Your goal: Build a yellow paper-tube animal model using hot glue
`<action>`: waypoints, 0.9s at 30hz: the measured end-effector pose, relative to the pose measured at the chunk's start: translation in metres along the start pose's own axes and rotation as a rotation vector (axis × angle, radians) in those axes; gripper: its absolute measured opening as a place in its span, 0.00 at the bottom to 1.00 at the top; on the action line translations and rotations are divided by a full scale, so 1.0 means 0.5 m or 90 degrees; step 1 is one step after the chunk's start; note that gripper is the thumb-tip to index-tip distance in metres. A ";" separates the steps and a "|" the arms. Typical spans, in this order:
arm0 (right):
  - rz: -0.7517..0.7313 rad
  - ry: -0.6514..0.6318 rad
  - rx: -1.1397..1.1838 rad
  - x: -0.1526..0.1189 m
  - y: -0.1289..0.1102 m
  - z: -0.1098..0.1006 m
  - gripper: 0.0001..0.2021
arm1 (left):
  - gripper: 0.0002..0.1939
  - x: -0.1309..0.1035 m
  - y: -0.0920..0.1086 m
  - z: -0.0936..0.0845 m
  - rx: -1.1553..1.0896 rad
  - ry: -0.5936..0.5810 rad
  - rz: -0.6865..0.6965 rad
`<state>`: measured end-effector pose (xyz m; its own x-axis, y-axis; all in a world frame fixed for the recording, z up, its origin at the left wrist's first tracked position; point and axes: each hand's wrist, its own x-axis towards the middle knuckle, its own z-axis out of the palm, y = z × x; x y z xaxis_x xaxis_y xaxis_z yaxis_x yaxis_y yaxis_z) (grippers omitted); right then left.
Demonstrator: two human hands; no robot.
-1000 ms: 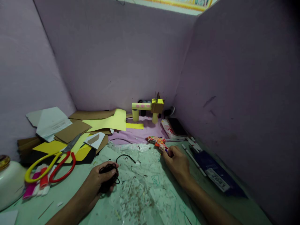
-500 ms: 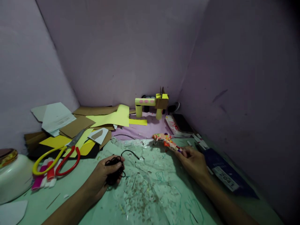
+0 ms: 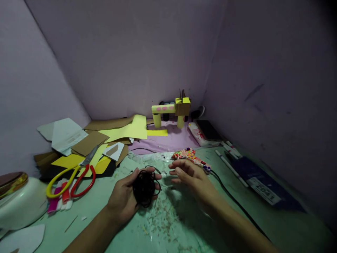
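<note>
A tangled bundle of black cord (image 3: 144, 188) rests in my left hand (image 3: 125, 198), palm up, with the fingers curled behind it and the thumb at its upper left. One loose end curves over my fingertips. To the right, my right hand (image 3: 191, 177) hovers over the table with nothing in it, its fingers apart and pointing toward the bundle. Just behind my right hand lies a flower-patterned glue gun (image 3: 184, 154) on the table, a black cable running from it to the lower right.
Scissors (image 3: 88, 175), markers (image 3: 65, 196) and paper and card sheets (image 3: 126, 130) lie left. At the back stands a yellow paper-tube animal (image 3: 163, 108). A phone (image 3: 209, 130), white pens (image 3: 231, 168) and a blue packet (image 3: 265, 186) are right. Brown bits litter the green table cover (image 3: 105, 232).
The glue gun has left my right hand and lies on the table. My right hand has moved left and opened. My left hand has turned its palm up and shifted right with the cord.
</note>
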<state>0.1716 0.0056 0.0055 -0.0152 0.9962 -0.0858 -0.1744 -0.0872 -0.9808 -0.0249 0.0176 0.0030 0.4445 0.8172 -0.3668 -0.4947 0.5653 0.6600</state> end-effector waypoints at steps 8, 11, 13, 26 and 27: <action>0.194 -0.090 0.257 -0.008 0.026 0.003 0.06 | 0.14 -0.026 -0.016 0.000 0.001 -0.031 -0.036; 0.259 -0.135 0.274 -0.016 0.028 0.010 0.06 | 0.15 -0.027 -0.024 0.006 0.021 -0.057 -0.035; 0.313 -0.228 0.314 -0.019 0.033 0.019 0.09 | 0.15 -0.031 -0.033 0.010 0.067 -0.060 -0.031; 0.203 -0.031 0.557 0.013 0.000 -0.022 0.11 | 0.16 -0.036 -0.012 -0.005 0.383 0.010 -0.007; 0.201 -0.026 0.542 0.013 -0.001 -0.023 0.11 | 0.17 -0.032 -0.001 -0.011 0.395 0.029 0.001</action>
<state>0.1832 0.0119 0.0033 -0.2174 0.9268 -0.3061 -0.8244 -0.3422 -0.4508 -0.0360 0.0046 0.0047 0.4057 0.8294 -0.3841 0.0374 0.4048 0.9136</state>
